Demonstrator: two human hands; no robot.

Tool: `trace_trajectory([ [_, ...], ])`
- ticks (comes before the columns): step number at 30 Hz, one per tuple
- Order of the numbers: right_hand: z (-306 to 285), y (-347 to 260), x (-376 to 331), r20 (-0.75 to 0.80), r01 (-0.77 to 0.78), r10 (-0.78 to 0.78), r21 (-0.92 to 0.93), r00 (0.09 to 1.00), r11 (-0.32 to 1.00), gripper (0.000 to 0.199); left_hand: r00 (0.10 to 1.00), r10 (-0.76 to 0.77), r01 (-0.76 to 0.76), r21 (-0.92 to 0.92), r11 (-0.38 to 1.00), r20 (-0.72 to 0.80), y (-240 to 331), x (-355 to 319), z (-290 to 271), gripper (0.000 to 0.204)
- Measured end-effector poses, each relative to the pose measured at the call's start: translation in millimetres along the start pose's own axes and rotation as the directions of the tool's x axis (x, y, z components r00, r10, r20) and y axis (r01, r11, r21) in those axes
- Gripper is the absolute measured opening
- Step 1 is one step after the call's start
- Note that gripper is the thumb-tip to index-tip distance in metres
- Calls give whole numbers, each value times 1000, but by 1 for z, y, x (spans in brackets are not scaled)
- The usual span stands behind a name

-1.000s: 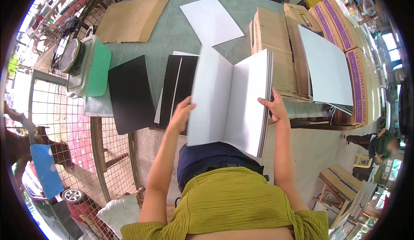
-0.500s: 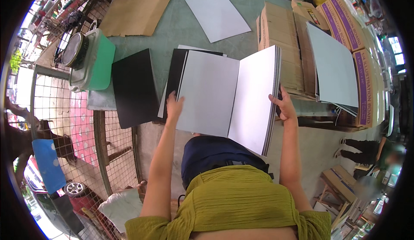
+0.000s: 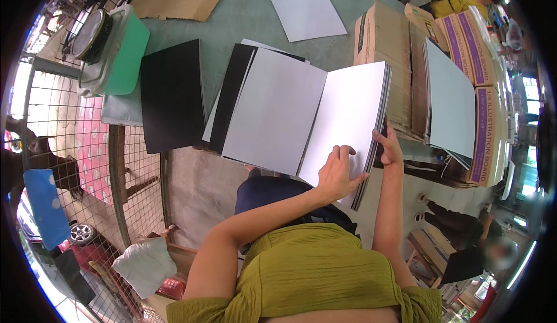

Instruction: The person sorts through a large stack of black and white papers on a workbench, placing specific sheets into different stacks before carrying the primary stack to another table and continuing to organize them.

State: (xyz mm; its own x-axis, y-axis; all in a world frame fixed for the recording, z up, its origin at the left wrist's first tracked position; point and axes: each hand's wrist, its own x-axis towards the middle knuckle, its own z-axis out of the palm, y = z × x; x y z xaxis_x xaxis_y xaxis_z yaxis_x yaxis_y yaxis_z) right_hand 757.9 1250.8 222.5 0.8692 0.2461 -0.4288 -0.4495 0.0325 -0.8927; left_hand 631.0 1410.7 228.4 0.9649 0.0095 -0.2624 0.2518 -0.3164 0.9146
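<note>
Holding, head view: one stack of boards (image 3: 354, 105), white-faced, dark-edged in places, tilted in front of your body at the near edge of the desk (image 3: 243, 9).

Adjoining item: one grey-white board (image 3: 275, 111), lying opened out to the left of the stack, partly over a black board (image 3: 228, 105).

Handling, as judged: each board thin, stiff and light, the stack together having some weight. Smooth faces probably slide on one another; corners likely dent and edges scuff. Best hold: the long outer edge, thumb on the face, fingers supporting beneath, with a second hand steadying the lower corner.

Right hand (image 3: 390, 149): closed around the stack's outer long edge; thumb over the front face, fingers going behind, where you cannot see their tips.

Left hand (image 3: 333, 175): reaching across your body, half open, fingers bent, thumb spread apart toward the outer edge. It appears to touch the white face near the lower end; no sheet shows pinched.

Nearby: a second black board (image 3: 172, 96) at left; cardboard boxes (image 3: 383, 62) at right.
</note>
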Motion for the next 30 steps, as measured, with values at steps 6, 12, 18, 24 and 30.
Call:
trace_trajectory([
  [6,-12,4,1,13,-7,7,-12,1000,1000,78,999,-12,12,-4,1000,-47,-3,5,-27,71],
  [12,-10,4,5,-44,-37,37,-6,998,999,77,921,-328,189,-495,848,-211,-84,45,-87,67],
  [18,-14,6,7,-39,-47,48,30,998,998,78,930,-258,149,-375,915,-260,-59,35,-125,73],
  [24,-6,1,8,-22,-70,70,21,997,997,73,995,63,-64,-2,998,-75,14,40,-48,84],
  [30,-6,0,4,-64,-60,62,38,996,998,73,999,6,-13,138,990,52,21,55,-30,86],
])
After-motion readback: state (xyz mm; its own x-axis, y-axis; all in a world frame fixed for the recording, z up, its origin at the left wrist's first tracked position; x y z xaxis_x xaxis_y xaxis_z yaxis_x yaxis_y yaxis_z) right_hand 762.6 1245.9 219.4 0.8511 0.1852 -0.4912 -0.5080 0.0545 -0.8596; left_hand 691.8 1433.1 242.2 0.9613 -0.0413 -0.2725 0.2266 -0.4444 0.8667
